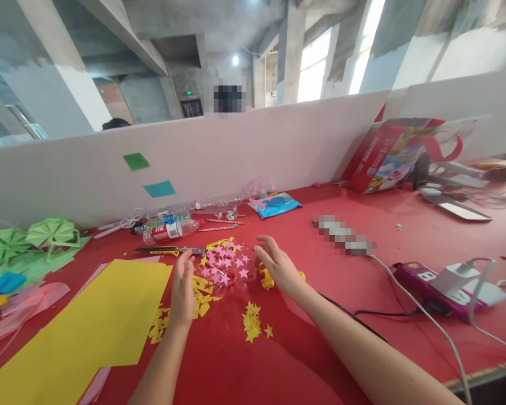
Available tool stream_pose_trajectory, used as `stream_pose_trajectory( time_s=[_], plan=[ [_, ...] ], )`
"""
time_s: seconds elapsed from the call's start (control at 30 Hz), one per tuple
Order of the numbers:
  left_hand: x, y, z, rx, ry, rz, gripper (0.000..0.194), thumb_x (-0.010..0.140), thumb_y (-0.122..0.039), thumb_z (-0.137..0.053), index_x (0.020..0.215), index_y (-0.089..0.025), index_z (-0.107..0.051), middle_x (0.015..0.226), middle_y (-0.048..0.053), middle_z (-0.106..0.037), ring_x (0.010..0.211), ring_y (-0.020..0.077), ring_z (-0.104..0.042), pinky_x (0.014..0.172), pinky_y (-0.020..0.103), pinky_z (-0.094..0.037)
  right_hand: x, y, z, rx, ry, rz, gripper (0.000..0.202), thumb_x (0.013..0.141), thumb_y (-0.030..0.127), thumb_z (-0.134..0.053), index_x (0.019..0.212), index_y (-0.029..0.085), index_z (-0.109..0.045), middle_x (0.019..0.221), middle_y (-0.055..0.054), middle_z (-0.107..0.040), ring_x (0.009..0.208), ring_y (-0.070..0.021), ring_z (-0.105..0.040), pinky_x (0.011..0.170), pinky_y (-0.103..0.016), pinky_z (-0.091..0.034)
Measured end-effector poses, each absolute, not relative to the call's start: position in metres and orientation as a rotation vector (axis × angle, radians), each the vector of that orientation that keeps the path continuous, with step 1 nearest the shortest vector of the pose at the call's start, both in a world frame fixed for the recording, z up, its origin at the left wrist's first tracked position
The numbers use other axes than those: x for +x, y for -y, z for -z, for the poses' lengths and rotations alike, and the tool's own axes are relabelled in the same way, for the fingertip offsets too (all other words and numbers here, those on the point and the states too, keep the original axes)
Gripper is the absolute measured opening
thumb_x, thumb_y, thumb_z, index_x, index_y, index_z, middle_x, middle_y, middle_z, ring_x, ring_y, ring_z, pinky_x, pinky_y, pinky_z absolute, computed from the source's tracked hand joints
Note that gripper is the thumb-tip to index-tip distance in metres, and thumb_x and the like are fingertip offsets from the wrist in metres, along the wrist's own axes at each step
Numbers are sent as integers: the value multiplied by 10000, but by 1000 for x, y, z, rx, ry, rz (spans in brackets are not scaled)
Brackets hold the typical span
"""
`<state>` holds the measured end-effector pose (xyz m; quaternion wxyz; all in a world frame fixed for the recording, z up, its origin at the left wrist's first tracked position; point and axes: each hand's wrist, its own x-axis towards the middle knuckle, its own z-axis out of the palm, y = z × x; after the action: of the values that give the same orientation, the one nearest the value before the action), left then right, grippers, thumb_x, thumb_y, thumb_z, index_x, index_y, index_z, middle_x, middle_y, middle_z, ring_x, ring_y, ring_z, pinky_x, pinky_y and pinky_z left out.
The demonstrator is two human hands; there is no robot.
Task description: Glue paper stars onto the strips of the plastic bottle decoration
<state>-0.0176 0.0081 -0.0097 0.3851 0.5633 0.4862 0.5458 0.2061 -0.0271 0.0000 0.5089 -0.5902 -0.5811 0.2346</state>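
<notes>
My left hand (183, 292) is held on edge beside the pink paper stars (223, 263), its fingers stretched out and empty. My right hand (280, 265) hovers on the other side of them, fingers apart and holding nothing. The pink stars lie in or on a clear plastic thing whose shape I cannot make out. Partly hidden by my right hand is a small yellow object (266, 278). Yellow paper scraps (202, 295) lie by my left hand. Nearer me sits a small pile of yellow paper stars (252, 322).
Yellow paper sheets (105, 315) cover the left side. Behind my left hand lie a utility knife (164, 251) and a plastic bottle (171, 230). A blue packet (276, 206) rests near the white partition (236, 152). At right, a purple power strip (438, 289) trails cables.
</notes>
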Motion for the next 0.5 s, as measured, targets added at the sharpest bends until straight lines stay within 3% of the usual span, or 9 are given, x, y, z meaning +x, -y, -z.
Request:
stream_pose_trajectory(
  time_s=[0.13, 0.3, 0.4, 0.5],
  plan=[
    [-10, -8, 9, 1148, -1143, -1336, 575, 864, -630, -393, 1306, -270, -472, 1456, 106, -448, 1347, 254, -411, 1088, 455, -344, 198, 32, 1, -1427, 1458, -600, 378, 889, 525, -433, 1131, 237, -477, 988, -68, -700, 825, -192, -677, 738, -344, -510],
    [-2, -3, 7, 1065, -1086, -1283, 614, 866, -661, -330, 1341, -286, -435, 1469, 98, -442, 1378, 243, -368, 1049, 423, -391, 195, 33, 5, -1426, 1500, -611, 374, 903, 523, -413, 1128, 233, -479, 908, -48, -703, 745, -189, -675, 678, -332, -506],
    [-5, -6, 8, 1110, -1092, -1346, 598, 859, -657, -347, 1293, -261, -459, 1417, 118, -495, 1320, 239, -448, 998, 394, -429, 197, 31, 6, -1430, 1485, -568, 350, 906, 514, -413, 1110, 240, -489, 863, -24, -698, 711, -178, -665, 661, -313, -495],
    [-13, -14, 10, 1191, -1165, -1542, 487, 838, -601, -448, 1131, -222, -533, 1240, 113, -594, 1130, 220, -581, 916, 346, -467, 201, 31, 3, -1439, 1440, -479, 339, 911, 511, -386, 1068, 235, -504, 827, -11, -673, 665, -164, -631, 631, -288, -471]
  ],
)
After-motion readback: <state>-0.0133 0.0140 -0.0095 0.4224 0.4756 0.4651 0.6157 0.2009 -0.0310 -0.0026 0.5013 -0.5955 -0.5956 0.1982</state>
